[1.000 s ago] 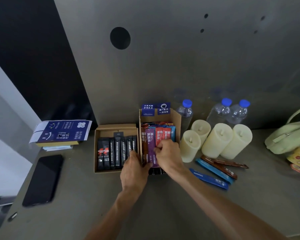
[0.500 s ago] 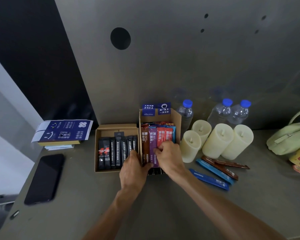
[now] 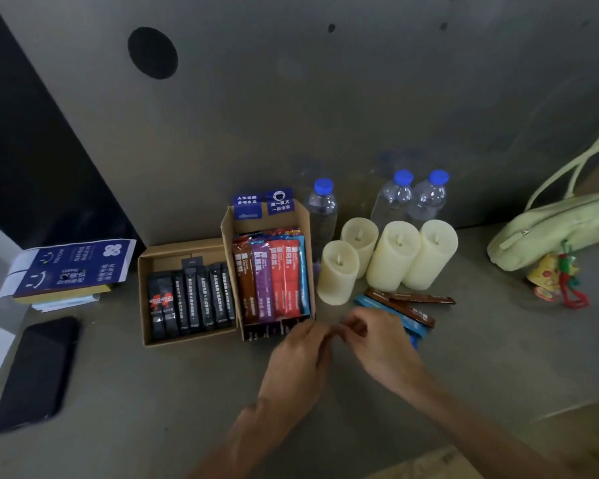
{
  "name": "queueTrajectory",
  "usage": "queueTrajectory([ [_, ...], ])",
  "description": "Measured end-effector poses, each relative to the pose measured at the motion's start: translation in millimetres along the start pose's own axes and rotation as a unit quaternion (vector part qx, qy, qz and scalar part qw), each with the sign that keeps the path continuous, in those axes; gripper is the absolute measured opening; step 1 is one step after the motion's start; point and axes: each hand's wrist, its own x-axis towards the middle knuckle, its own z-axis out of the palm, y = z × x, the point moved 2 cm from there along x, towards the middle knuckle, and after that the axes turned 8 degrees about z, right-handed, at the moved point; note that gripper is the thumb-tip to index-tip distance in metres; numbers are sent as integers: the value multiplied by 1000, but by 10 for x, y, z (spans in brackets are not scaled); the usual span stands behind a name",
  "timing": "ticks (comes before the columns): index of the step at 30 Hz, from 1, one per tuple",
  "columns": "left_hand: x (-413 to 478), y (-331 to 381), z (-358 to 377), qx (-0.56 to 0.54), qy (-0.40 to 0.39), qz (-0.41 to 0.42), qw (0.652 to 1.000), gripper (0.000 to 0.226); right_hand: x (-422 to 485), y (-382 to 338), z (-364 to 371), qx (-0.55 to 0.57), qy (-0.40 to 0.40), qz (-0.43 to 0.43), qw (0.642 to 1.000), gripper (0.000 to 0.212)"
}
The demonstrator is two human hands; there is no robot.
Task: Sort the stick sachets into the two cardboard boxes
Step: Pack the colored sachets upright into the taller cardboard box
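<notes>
The left hand (image 3: pixel 298 354) and right hand (image 3: pixel 377 340) hovered blurred above the worktop (image 3: pixel 153 392), curled fingertips nearly meeting, at 6 o'clock of the taller box (image 3: pixel 227 243) of coloured sachets (image 3: pixel 270 274). The low box (image 3: pixel 187 338) of black sachets (image 3: pixel 194 299) stood at its 9 o'clock. Loose blue sachets (image 3: pixel 419 328) and brown sachets (image 3: pixel 405 307) lay at its 4 o'clock.

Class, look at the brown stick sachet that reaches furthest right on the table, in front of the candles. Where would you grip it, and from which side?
Pinch the brown stick sachet by its free right end, across the narrow width, from above and the right. It lies flat, and its left end crosses another brown sachet close in front of the candles.
</notes>
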Motion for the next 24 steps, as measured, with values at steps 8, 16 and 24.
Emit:
queueTrajectory([
  [8, 594, 173, 688, 70, -132, -5, 989, 27, 13, 1022, -372, -46, 47, 132, 989, 17],
  [16, 664, 200, 876, 87, -205, -41, 974, 25, 103, 1312, -404, 15, 7, 226, 974, 19],
  [24, 609, 316, 635, -42, -192, -127, 972, 11, 144, 1127, -573, 241, -40, 186, 952, 6],
])
